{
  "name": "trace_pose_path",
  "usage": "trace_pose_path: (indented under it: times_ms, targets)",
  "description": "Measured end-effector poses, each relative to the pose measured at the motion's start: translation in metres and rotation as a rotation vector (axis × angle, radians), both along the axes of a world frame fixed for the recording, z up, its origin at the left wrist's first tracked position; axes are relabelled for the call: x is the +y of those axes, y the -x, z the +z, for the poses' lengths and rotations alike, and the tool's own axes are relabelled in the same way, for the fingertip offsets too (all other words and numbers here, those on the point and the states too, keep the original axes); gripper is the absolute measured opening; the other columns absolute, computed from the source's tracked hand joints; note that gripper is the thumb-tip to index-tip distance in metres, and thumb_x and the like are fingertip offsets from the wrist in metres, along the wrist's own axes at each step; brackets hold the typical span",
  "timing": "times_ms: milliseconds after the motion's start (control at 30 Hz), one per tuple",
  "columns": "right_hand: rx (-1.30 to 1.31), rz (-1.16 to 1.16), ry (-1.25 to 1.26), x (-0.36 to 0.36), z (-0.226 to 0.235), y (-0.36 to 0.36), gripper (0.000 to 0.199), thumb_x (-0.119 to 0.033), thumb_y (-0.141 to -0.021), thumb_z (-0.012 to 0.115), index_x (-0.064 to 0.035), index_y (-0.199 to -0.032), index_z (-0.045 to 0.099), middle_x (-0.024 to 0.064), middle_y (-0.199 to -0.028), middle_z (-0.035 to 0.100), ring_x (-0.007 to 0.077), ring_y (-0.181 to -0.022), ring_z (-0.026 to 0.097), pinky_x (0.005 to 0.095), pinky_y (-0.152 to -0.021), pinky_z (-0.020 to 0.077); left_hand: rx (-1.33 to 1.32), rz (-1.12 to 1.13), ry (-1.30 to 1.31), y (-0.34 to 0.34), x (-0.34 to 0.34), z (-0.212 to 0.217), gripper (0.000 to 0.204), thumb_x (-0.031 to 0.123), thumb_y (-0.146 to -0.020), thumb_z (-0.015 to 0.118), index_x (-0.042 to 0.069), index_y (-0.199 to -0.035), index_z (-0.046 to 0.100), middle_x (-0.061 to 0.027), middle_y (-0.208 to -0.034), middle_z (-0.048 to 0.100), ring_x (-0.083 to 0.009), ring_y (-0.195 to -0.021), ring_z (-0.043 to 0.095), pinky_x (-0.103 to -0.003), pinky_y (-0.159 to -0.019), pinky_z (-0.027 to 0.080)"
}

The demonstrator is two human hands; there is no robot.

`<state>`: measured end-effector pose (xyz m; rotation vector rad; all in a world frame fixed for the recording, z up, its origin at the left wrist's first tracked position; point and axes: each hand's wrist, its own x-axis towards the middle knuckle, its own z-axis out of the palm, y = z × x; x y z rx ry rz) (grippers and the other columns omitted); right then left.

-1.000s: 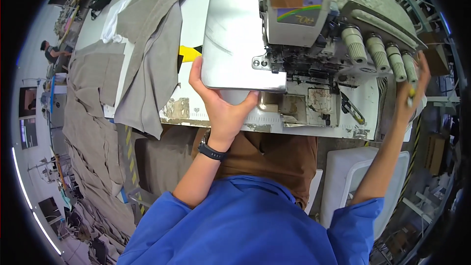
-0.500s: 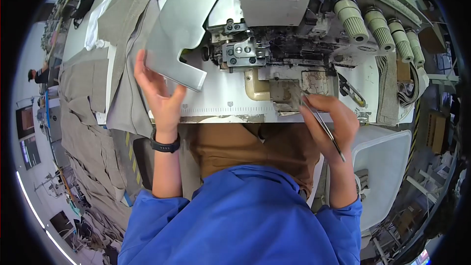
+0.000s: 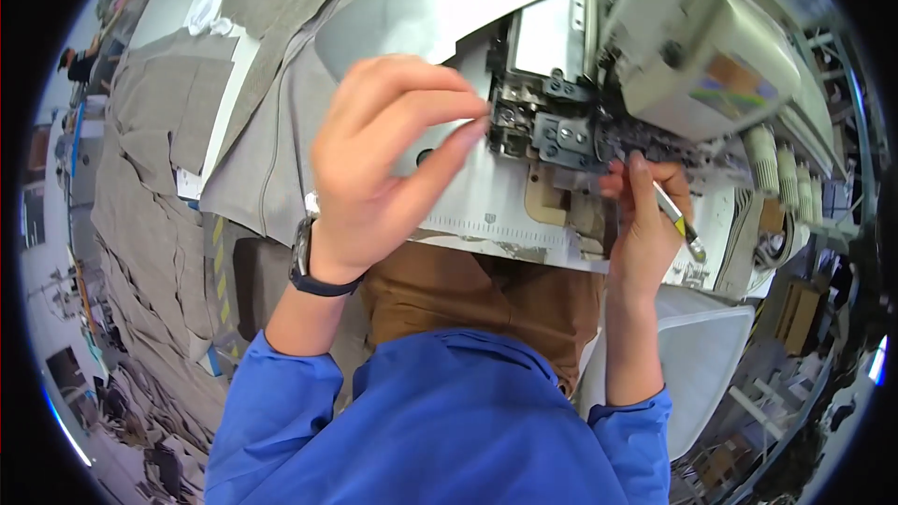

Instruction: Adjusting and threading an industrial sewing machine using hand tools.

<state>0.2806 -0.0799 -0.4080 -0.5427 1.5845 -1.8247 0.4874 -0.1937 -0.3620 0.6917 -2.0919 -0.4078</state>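
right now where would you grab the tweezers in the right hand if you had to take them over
Probably by the free rear end of the tweezers, coming from the right: it sticks out past the right hand, while the tip end is buried in the sewing machine mechanism.

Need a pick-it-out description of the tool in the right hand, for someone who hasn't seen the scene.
Start at the cream sewing machine at upper right; just below its dark metal needle area sits the right hand. The tool is the slim metal sliver, like tweezers, slanting down and right out of that hand. Unlike the nearby fixed machine parts, it is loose, thin and has a yellow-and-dark band.
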Motion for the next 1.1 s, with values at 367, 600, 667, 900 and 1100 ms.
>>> trace_pose_path:
  times_ms: [367,600,667,900,1100]
  targets:
    - [-0.638,0.118,0.136,0.017,0.000,0.004,0.025,-0.027,-0.101,0.049,-0.0073,-0.115,0.056,0.0091,-0.103,0.067,0.0169,-0.090,0.064,0.0311,-0.072,0.0514,-0.100,-0.025,0.269,-0.009,-0.039,-0.033,0.015,0.006,-0.070,0.073,0.010,-0.083,0.067,0.0015,-0.090,0.066,-0.0158,-0.085,0.064,-0.031,-0.077,0.044]
    - [-0.538,-0.069,0.051,0.031,0.010,0.000,0.024,-0.027,-0.101,0.049,-0.0066,-0.113,0.056,0.0066,-0.093,0.060,0.0141,-0.078,0.054,0.0285,-0.068,0.0469,0.046,0.055,0.249,-0.020,-0.061,-0.046,0.017,0.002,-0.071,0.070,0.009,-0.086,0.070,-0.0019,-0.097,0.070,-0.0180,-0.089,0.066,-0.031,-0.075,0.046]
    - [-0.497,-0.119,0.065,0.036,0.011,-0.003,0.024,-0.026,-0.101,0.050,-0.0059,-0.113,0.056,0.0067,-0.093,0.060,0.0141,-0.078,0.055,0.0287,-0.068,0.0470,0.017,0.060,0.244,-0.022,-0.060,-0.047,0.017,0.003,-0.070,0.070,0.009,-0.086,0.070,-0.0022,-0.098,0.070,-0.0177,-0.089,0.066,-0.031,-0.075,0.046]
    - [0.390,-0.115,-0.125,0.057,0.027,-0.010,0.021,-0.021,-0.095,0.056,-0.0022,-0.103,0.054,0.0115,-0.083,0.058,0.0178,-0.064,0.055,0.0311,-0.060,0.0471,-0.052,0.024,0.151,-0.028,-0.054,-0.044,0.011,0.006,-0.080,0.070,0.008,-0.090,0.068,-0.0055,-0.102,0.070,-0.0221,-0.094,0.065,-0.034,-0.077,0.047]
    - [1.255,0.070,0.056,0.048,0.079,-0.027,0.018,-0.014,-0.087,0.067,-0.0032,-0.098,0.058,0.0119,-0.075,0.060,0.0215,-0.055,0.060,0.0283,-0.050,0.0472,-0.033,0.016,0.175,-0.026,-0.055,-0.045,0.012,0.004,-0.080,0.069,0.007,-0.091,0.068,-0.0068,-0.103,0.070,-0.0234,-0.093,0.066,-0.034,-0.077,0.047]
